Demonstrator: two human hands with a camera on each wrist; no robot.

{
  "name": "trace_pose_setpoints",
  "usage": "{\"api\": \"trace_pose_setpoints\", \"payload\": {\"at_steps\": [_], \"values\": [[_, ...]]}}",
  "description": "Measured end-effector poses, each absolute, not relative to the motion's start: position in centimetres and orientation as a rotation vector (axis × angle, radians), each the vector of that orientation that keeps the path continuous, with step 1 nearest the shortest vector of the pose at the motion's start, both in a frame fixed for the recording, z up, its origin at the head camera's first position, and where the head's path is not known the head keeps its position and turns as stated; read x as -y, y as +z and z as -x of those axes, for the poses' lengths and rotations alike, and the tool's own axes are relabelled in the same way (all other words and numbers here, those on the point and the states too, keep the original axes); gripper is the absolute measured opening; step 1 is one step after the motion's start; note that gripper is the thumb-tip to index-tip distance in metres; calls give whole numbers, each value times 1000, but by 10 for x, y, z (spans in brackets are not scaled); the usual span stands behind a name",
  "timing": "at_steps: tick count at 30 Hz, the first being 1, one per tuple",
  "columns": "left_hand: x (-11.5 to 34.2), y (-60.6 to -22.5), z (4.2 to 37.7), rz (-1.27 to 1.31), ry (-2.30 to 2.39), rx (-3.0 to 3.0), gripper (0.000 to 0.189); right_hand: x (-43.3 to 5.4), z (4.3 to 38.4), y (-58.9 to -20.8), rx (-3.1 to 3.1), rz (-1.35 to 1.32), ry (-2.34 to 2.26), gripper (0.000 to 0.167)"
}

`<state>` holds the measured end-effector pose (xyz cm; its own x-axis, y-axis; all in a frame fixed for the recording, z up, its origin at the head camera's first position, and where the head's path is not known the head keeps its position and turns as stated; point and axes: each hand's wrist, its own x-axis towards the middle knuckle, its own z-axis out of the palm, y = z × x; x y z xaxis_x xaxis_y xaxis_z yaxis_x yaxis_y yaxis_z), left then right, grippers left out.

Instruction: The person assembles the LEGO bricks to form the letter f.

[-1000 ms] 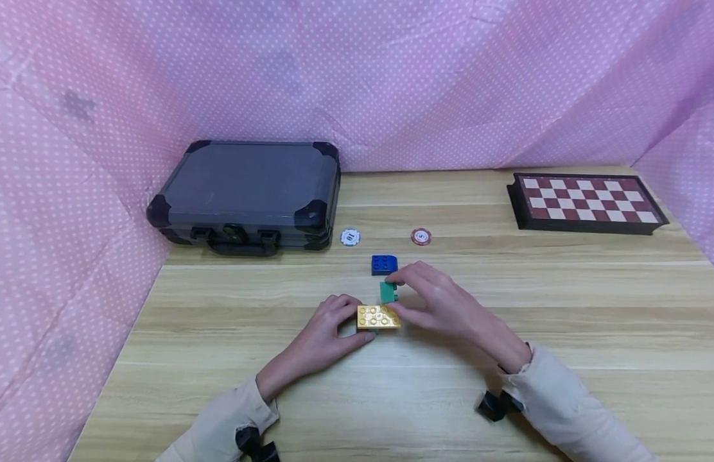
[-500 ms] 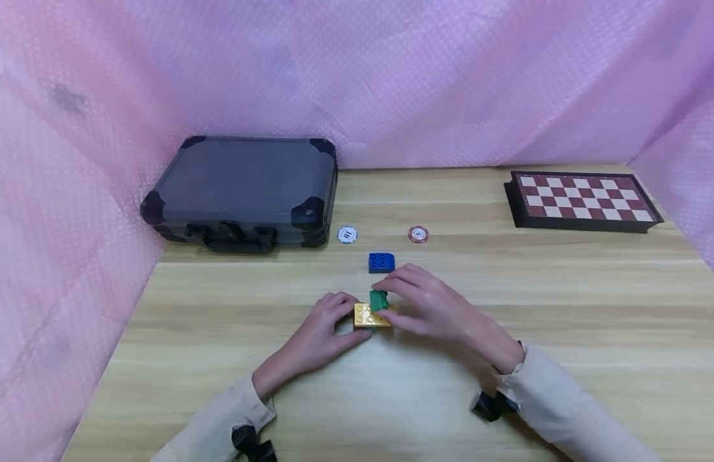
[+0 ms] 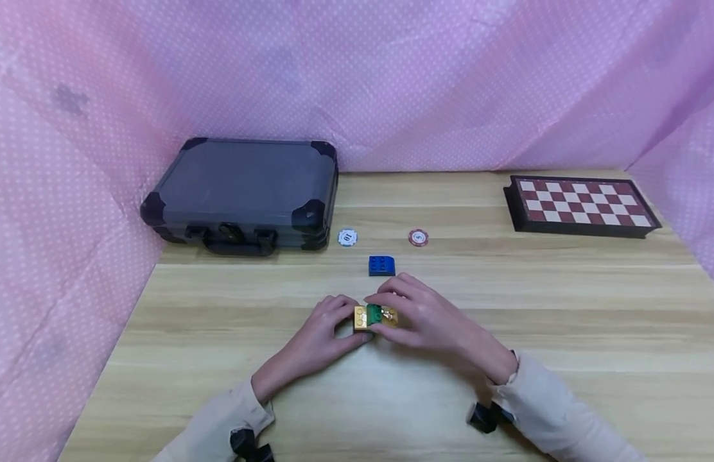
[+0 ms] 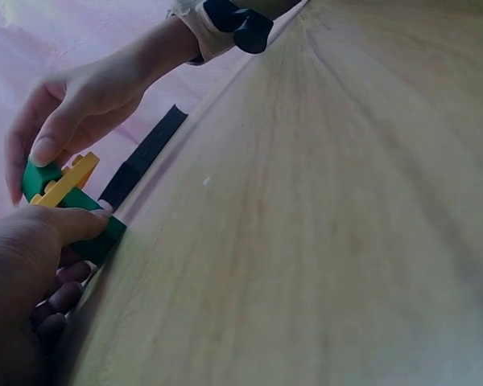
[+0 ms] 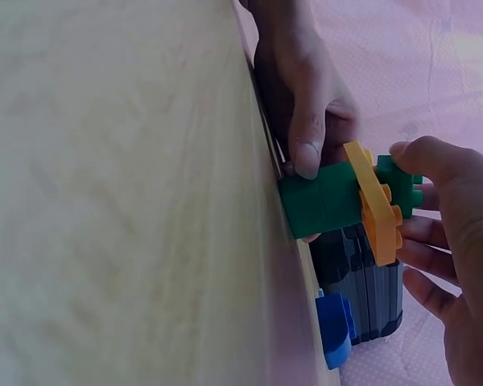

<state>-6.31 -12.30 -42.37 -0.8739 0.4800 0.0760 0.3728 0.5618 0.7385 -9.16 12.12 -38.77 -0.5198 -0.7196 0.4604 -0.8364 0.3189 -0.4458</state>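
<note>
My left hand (image 3: 328, 330) holds a short stack of green building bricks (image 5: 322, 199) standing on the table, thumb on the near side. Across the top of that stack lies a yellow building plate (image 5: 374, 201), its studs facing up in the head view. With thumb and fingers my right hand (image 3: 429, 314) pinches a small green brick (image 3: 374, 314), which sits at the studs around the middle of the plate. Part of the plate is covered by my right fingers in the head view. Just beyond the hands is a blue brick (image 3: 382, 265) with studs up.
A grey case (image 3: 247, 183) with black corners stands at the back left of the wooden table (image 3: 218, 295). One white-blue chip (image 3: 347, 237) and one red chip (image 3: 418, 237) lie behind the blue brick. At the back right is a checkered board (image 3: 585, 205).
My right hand has carried the small green brick left and toward me, turned it studs up, and lowered it onto the yellow plate. My left hand keeps its hold on the stack.
</note>
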Motion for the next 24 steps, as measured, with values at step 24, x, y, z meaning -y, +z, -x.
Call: {"api": "trace_pose_setpoints", "payload": {"at_steps": [24], "values": [[124,-423,65,-740,1215,-2655,37,-118,85,-392,2478,-1315,1208,38]]}}
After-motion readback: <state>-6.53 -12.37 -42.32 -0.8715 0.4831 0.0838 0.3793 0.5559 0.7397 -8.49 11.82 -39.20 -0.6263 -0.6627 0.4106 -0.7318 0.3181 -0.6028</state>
